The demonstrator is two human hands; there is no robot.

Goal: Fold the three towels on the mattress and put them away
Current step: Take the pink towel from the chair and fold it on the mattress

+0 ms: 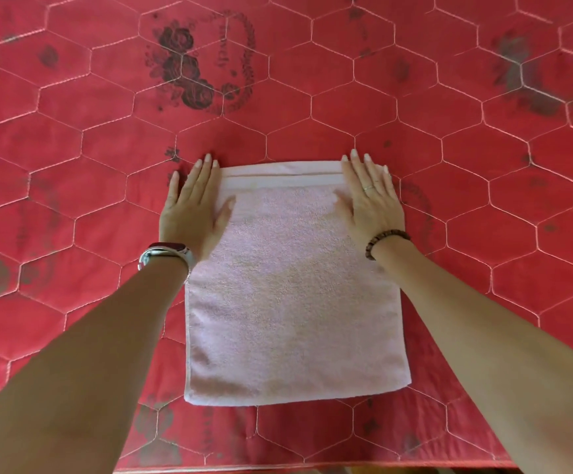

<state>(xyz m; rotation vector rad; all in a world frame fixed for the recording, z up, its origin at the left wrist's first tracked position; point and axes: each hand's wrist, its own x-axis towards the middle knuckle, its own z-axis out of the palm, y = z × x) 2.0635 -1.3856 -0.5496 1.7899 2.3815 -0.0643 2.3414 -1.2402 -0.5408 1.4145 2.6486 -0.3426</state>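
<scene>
One pink towel (291, 302) is in view, lying flat on the mattress (449, 97) and reaching almost to the mattress's near edge. Along the towel's far side, two hemmed edges lie one just behind the other, so it is at least doubled over. Two hands rest on it, one at each far corner.

The mattress is red, quilted in hexagons with pale stitching, and it fills nearly the whole view around the towel. Faded dark printing is scattered over it. The clearest piece is a rose print (189, 70) beyond the towel's far left corner. Nothing of the room shows except a thin pale strip below the mattress's near edge, and I cannot tell what that is.

The left hand (192, 210) lies palm down across the towel's far left corner. Its fingers (206, 176) are straight and close together, with the little finger spread off to the side. The tips reach past the towel's far edge onto the mattress, and the thumb rests on the terry. A wristwatch (165, 254) sits on that wrist.

The right hand (370, 203) mirrors it on the far right corner. It is also palm down, with its fingers (356, 169) straight and slightly fanned and the thumb on the towel. It wears a ring (368, 188) and a beaded bracelet (386, 239). Neither hand grips anything.
</scene>
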